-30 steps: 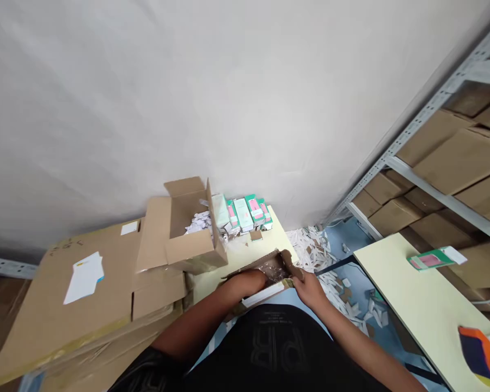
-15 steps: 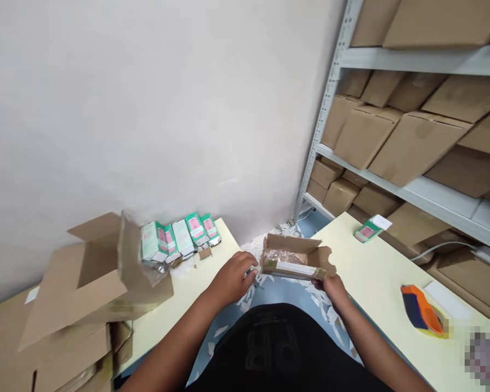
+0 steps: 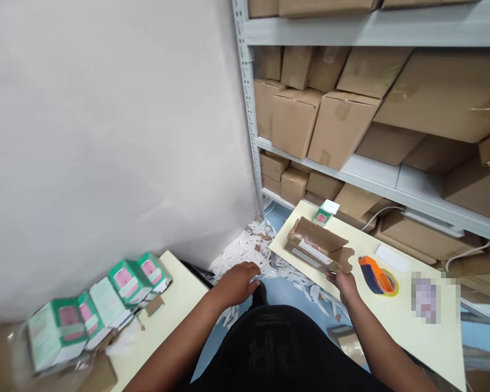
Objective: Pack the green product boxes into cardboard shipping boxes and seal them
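A small open cardboard box (image 3: 329,242) with clear plastic wrap inside is over the far left part of the right-hand table. My right hand (image 3: 343,284) grips its near right corner, with the fingertips partly hidden below the box edge. White strips run along the box's near side. My left hand (image 3: 240,284) hangs over the floor between the two tables. Its thumb stands apart from the loosely bent fingers, and nothing shows in it. Behind the box is a green and white carton (image 3: 323,213) with a pink window and a raised flap.
An orange and blue tape dispenser (image 3: 378,276) lies right of the box on the pale table (image 3: 428,348). Several green cartons (image 3: 124,280) line the left table (image 3: 167,310). Paper scraps (image 3: 245,247) cover the floor by the wall. Shelves (image 3: 375,27) hold many brown boxes.
My view has turned to the right. The box in my right hand has gone from over the gap to over the right-hand table. My left hand has come away from the box.
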{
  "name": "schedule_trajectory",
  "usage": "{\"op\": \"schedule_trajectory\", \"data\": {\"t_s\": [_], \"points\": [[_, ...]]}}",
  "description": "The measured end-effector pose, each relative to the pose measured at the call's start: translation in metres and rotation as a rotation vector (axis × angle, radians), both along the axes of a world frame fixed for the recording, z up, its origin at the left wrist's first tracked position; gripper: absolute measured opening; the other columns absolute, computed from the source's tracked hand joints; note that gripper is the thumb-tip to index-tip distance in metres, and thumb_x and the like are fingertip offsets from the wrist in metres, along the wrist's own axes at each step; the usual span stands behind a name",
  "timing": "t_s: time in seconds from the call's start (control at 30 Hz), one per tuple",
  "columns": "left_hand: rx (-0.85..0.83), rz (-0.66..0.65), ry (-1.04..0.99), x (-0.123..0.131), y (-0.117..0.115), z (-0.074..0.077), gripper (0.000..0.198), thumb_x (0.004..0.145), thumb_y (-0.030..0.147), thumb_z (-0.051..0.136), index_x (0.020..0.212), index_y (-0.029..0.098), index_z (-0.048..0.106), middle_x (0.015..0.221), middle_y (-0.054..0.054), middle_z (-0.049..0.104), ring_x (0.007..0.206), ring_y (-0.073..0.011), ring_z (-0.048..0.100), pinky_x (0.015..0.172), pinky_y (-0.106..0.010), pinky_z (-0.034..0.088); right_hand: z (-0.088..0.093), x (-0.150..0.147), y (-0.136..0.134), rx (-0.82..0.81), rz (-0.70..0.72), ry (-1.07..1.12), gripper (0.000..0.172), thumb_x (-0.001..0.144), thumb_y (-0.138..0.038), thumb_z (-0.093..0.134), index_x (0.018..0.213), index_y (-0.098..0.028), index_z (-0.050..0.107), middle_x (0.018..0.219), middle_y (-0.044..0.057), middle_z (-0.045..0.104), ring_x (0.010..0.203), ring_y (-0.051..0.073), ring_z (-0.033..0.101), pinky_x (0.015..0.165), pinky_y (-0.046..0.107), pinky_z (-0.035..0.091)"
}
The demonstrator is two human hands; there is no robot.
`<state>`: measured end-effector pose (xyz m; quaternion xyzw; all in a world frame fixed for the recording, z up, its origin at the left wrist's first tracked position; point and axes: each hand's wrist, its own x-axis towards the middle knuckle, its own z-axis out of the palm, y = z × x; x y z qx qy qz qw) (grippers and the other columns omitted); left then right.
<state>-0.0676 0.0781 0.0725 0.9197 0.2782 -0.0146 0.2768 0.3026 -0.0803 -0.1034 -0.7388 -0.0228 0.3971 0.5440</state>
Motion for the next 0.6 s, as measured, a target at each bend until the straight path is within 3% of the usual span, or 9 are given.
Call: {"op": "schedule_trajectory", "data": {"t_s": [0.17,0.37,0.5,0.6], "points": [[-0.023,-0.114,-0.038,0.037,0.064,-0.017,0.027,0.097,0.030,0.055,0.120,0.023,0.067,0.127,-0.008,0.069,0.119,-0.0258,0.061,0.107,-0.039,0.046,-0.009,0.025,0.010,-0.066,-0.057,0.020,0.047,0.083,-0.047,0.066,0.120,-0.018,0.061,0.122,0.017,0.072,0.094,0.027,0.078,0.079,0.031,0.064],[-0.072,-0.230,-0.073,0.090,0.143,-0.029,0.024,0.097,0.030,0.053,0.112,0.023,0.070,0.117,-0.007,0.072,0.114,-0.0241,0.064,0.102,-0.036,0.048,0.012,0.033,0.009,-0.106,-0.094,0.047,0.064,0.082,-0.065,0.068,0.132,-0.025,0.059,0.141,0.016,0.062,0.100,0.028,0.077,0.078,0.038,0.064],[-0.045,-0.167,-0.114,0.159,0.174,-0.024,0.020,0.097,0.031,0.053,0.102,0.023,0.070,0.108,-0.006,0.073,0.103,-0.0220,0.067,0.093,-0.032,0.049,0.022,0.028,-0.004,-0.072,-0.137,-0.041,0.070,0.083,-0.070,0.064,0.136,-0.025,0.059,0.145,0.015,0.060,0.110,0.029,0.073,0.084,0.040,0.062],[-0.005,-0.107,-0.139,0.230,0.174,-0.015,0.019,0.097,0.036,0.053,0.100,0.023,0.066,0.105,-0.005,0.073,0.101,-0.0221,0.067,0.089,-0.030,0.049,0.027,0.031,-0.015,-0.103,-0.162,-0.194,0.070,0.084,-0.071,0.059,0.132,-0.020,0.064,0.138,0.015,0.066,0.118,0.031,0.068,0.090,0.040,0.059]]}}
